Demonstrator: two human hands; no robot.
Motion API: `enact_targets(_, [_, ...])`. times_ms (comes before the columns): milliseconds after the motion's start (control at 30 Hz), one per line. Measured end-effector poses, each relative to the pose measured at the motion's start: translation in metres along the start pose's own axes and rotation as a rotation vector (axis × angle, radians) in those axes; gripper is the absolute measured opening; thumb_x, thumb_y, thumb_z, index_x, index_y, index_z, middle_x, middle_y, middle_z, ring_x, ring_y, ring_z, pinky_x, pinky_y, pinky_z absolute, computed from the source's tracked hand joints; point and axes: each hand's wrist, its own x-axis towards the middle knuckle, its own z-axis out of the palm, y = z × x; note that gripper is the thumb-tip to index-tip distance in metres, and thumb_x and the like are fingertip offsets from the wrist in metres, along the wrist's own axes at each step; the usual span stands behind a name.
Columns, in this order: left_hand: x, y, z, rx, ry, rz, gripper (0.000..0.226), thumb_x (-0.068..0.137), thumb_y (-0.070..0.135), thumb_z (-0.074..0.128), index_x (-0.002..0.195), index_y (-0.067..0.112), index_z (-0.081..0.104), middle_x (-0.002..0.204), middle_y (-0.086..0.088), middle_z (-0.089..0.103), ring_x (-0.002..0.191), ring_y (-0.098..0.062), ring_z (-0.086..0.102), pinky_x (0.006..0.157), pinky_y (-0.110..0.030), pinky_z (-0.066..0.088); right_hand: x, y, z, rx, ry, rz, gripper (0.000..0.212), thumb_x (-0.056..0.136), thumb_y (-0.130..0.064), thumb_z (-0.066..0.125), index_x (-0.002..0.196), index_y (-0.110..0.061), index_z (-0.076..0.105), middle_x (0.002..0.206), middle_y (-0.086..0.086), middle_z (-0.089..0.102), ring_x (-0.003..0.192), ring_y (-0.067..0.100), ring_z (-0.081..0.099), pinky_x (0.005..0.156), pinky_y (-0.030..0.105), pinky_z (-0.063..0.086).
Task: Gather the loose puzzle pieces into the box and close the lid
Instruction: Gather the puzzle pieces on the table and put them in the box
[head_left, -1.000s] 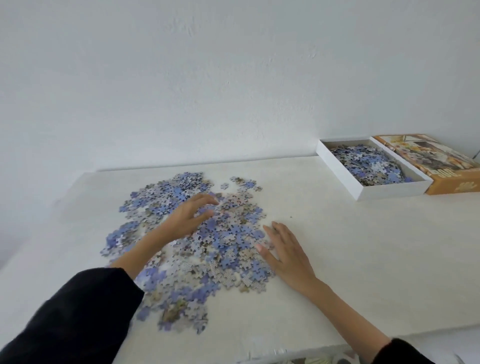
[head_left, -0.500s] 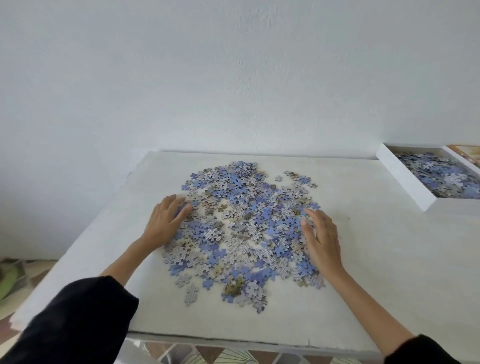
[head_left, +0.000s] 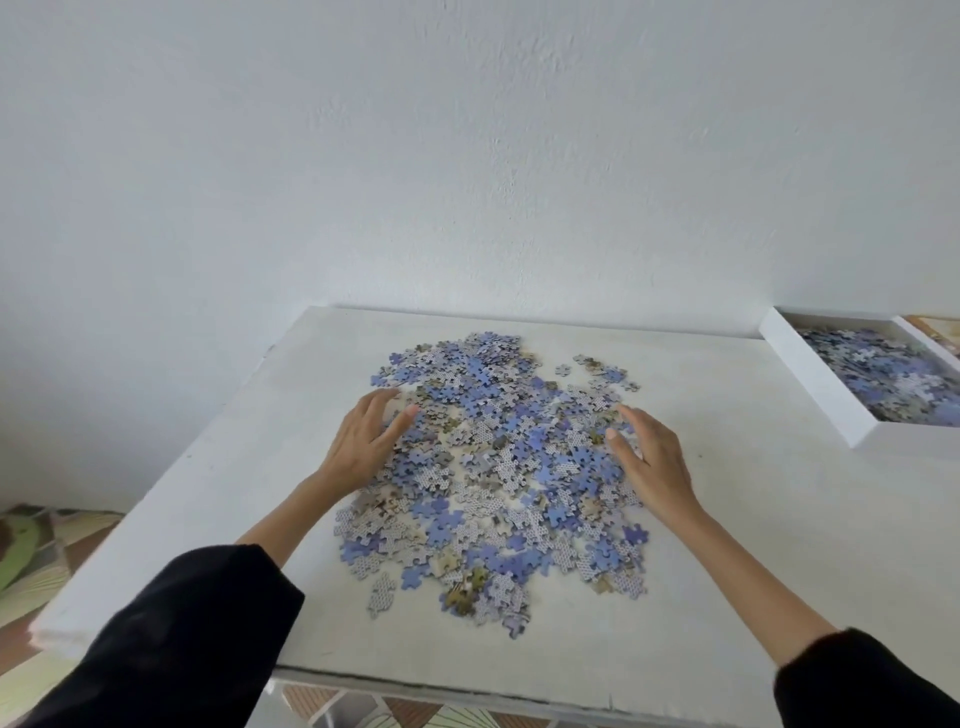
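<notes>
On the white desk (head_left: 779, 519), loose puzzle pieces (head_left: 493, 467) lie spread, blue and grey-patterned; left hand (head_left: 363, 447) and right hand (head_left: 654, 457) flank them, fingers extended, gripping nothing; box (head_left: 810, 384) far right.

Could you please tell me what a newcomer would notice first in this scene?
The eye goes first to the wide pile of blue and grey puzzle pieces spread over the middle of the white table. The left hand and right hand lie open at its left and right edges. At the far right sits a white box, lid off and partly filled with pieces.
</notes>
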Motion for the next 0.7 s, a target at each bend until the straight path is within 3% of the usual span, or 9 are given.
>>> enact_targets(100, [-0.003,0.0,0.007,0.073,-0.1,0.02,0.117,0.058,0.093,0.004,0.144,0.018,0.027,0.153,-0.004,0.022,0.139,-0.019,0.024,0.116,-0.05,0.012,0.011,0.008,0.004,-0.139,-0.157,0.034,0.053,0.097,-0.044,0.03,0.145,-0.023,0.022,0.154,0.005,0.017,0.142,0.021,0.012,0.115,0.039,0.012])
enact_targets(233, [-0.006,0.007,0.024,0.207,-0.109,0.12,0.104,0.067,0.086,0.01,0.147,0.021,0.021,0.155,-0.001,0.013,0.141,-0.016,0.016,0.116,-0.043,0.006,0.007,0.01,0.023,-0.269,-0.201,-0.034,0.054,0.096,-0.048,0.029,0.145,-0.029,0.019,0.155,0.004,0.004,0.143,0.024,0.001,0.115,0.038,0.002])
enact_targets(400, [0.003,0.011,0.024,-0.01,0.003,0.085,0.097,0.07,0.086,0.016,0.139,0.02,0.033,0.148,0.002,0.027,0.128,-0.008,0.031,0.109,-0.043,0.027,0.021,0.012,0.016,-0.043,0.03,-0.104,0.037,0.094,-0.032,0.046,0.128,-0.019,0.048,0.135,0.006,0.046,0.128,0.02,0.038,0.108,0.038,0.026])
enact_targets(500, [0.023,0.004,0.014,-0.081,0.188,-0.012,0.1,0.069,0.087,0.017,0.133,0.015,0.039,0.144,-0.007,0.033,0.121,-0.014,0.037,0.101,-0.047,0.032,0.046,0.025,0.0,0.052,0.063,-0.107,0.033,0.094,-0.028,0.049,0.124,-0.016,0.053,0.131,0.007,0.049,0.124,0.021,0.039,0.1,0.029,0.027])
enact_targets(600, [0.046,-0.013,0.001,-0.049,0.192,-0.183,0.096,0.073,0.079,0.024,0.138,0.009,0.033,0.148,-0.016,0.029,0.13,-0.029,0.034,0.106,-0.054,0.027,0.077,0.044,-0.013,0.002,-0.013,-0.092,0.04,0.094,-0.036,0.046,0.13,-0.022,0.047,0.14,0.008,0.039,0.131,0.022,0.03,0.103,0.034,0.025])
enact_targets(700, [0.061,-0.021,-0.001,0.063,0.081,-0.242,0.124,0.057,0.094,0.011,0.143,0.006,0.025,0.15,-0.018,0.025,0.135,-0.031,0.029,0.111,-0.053,0.02,0.106,0.057,-0.018,0.0,-0.152,-0.028,0.052,0.093,-0.046,0.039,0.141,-0.026,0.032,0.152,0.004,0.02,0.141,0.019,0.013,0.111,0.041,0.016])
